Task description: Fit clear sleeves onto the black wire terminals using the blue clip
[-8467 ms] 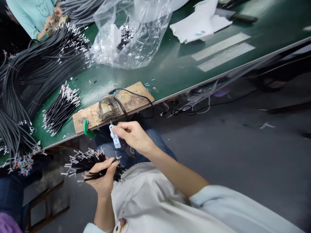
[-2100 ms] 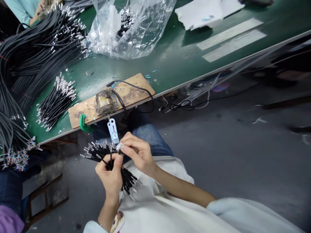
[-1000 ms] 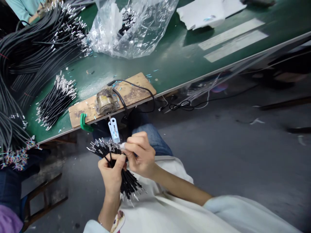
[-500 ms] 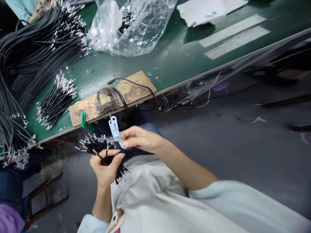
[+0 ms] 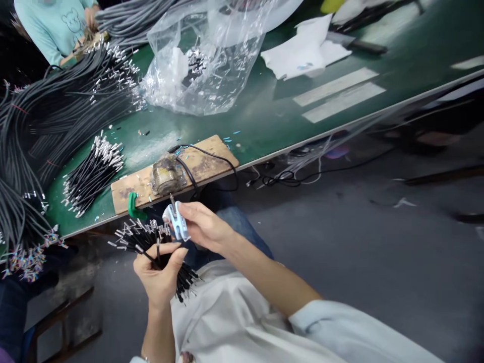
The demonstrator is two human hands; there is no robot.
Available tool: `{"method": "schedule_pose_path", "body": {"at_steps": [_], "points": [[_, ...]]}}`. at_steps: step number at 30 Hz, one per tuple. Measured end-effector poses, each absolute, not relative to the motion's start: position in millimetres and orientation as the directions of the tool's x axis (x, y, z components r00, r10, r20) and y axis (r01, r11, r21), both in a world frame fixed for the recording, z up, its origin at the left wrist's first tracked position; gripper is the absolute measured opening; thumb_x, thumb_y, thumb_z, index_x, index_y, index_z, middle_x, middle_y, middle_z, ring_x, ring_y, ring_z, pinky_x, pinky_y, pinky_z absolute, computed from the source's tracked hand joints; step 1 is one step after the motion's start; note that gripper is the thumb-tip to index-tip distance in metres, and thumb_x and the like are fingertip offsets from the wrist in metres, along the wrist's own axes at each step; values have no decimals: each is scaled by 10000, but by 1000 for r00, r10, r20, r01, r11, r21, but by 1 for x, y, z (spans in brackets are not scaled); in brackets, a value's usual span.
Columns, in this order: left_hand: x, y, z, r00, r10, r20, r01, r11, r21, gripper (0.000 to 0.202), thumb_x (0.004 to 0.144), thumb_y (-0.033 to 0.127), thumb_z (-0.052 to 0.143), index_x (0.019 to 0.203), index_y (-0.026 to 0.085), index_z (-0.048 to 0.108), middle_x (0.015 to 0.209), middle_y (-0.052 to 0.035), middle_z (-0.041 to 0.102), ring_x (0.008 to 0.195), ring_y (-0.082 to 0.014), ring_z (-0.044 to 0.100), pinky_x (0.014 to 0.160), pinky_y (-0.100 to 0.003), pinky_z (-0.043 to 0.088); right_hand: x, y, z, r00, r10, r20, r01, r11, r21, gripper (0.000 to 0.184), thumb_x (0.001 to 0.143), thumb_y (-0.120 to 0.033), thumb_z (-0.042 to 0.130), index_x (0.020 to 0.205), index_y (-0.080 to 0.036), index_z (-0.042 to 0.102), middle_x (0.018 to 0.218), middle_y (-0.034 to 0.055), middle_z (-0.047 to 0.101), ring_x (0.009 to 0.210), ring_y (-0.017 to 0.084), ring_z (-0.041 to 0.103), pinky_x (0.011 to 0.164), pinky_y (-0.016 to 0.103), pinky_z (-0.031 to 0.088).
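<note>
My left hand (image 5: 161, 275) is closed around a bundle of short black cables (image 5: 141, 237) with silvery ends, held below the bench edge. One cable stands apart between its thumb and forefinger. My right hand (image 5: 206, 224) is closed on a light-blue plastic clip (image 5: 177, 222), its fingers around the clip's far end and side. The clip sits on the thin shaft of a tape-wrapped motor (image 5: 165, 175). The motor rests on a wooden board (image 5: 212, 156) at the bench edge, beside a green clamp (image 5: 133, 204). Some fingertips are hidden behind the clip.
On the green bench (image 5: 264, 136) lie a pile of short cables (image 5: 93, 176), long black cables (image 5: 71, 106) at the left and a clear plastic bag (image 5: 223, 85). White paper (image 5: 298, 50) lies farther right. A co-worker in a light-blue top (image 5: 56, 30) sits across the bench.
My right hand has moved up from the clip's lower end to close around the clip. The left hand still holds the cable bundle. The view has shifted, showing more of the bench's far side.
</note>
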State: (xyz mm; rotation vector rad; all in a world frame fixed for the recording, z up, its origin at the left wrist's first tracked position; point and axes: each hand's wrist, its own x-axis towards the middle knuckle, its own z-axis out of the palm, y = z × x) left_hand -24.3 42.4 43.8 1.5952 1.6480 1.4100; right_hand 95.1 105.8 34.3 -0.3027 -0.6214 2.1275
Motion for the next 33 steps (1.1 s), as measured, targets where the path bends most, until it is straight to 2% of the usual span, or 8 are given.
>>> {"method": "schedule_pose_path", "body": {"at_steps": [7,11,15,20,23,27,30,33], "points": [[-7,32,44,-434,882,186,332,-36,943,38,559,182,743,561,204,712,528,22,687,486,-126,635,520,-195,494,98,108,12,-571,814,-103,-705,-551,-448,451,617,-567,715,623,-123,636,546,-10,479,528,79,383,468,196,309],[-3,23,42,-462,881,101,321,60,945,41,550,212,746,566,200,711,557,16,694,542,-153,648,604,-250,507,113,98,0,-327,935,-140,-693,-337,-638,354,644,-480,729,690,-138,654,567,-19,487,538,82,385,493,209,304],[-6,19,34,-435,890,136,396,54,917,88,589,188,740,665,233,745,632,27,726,588,-140,676,637,-217,526,125,73,6,26,992,126,-404,125,-906,240,795,-258,612,582,-160,559,566,-21,477,548,96,412,523,238,320],[-6,10,18,-260,958,121,471,16,882,162,674,155,645,774,201,765,715,-6,741,618,-173,684,646,-245,541,117,49,22,83,842,533,66,529,-846,71,754,-216,666,739,-159,626,641,17,561,626,139,466,599,286,381],[-4,5,12,-263,960,97,475,42,879,105,659,149,642,643,166,744,537,14,681,477,-140,612,525,-221,496,113,46,23,9,882,471,52,470,-881,94,770,-196,634,688,-151,621,632,28,566,634,145,482,606,295,400],[0,5,11,-352,931,97,459,82,885,76,634,139,636,590,149,697,499,21,643,450,-114,568,473,-200,460,112,49,14,-108,985,136,-228,109,-968,168,720,-230,667,584,-146,615,587,11,530,552,116,452,512,258,361],[3,8,15,-406,913,47,366,115,923,40,587,138,651,589,149,690,559,3,682,506,-125,606,530,-208,495,110,52,8,-179,979,-96,-371,-157,-915,215,609,-294,757,541,-139,624,566,-1,511,523,104,440,492,251,334],[5,10,21,-451,892,-19,265,154,952,37,562,158,656,532,152,676,480,18,640,449,-101,561,482,-184,467,108,54,6,-201,963,-178,-466,-254,-847,298,529,-358,810,489,-138,613,562,5,523,549,115,482,514,254,353]]}}
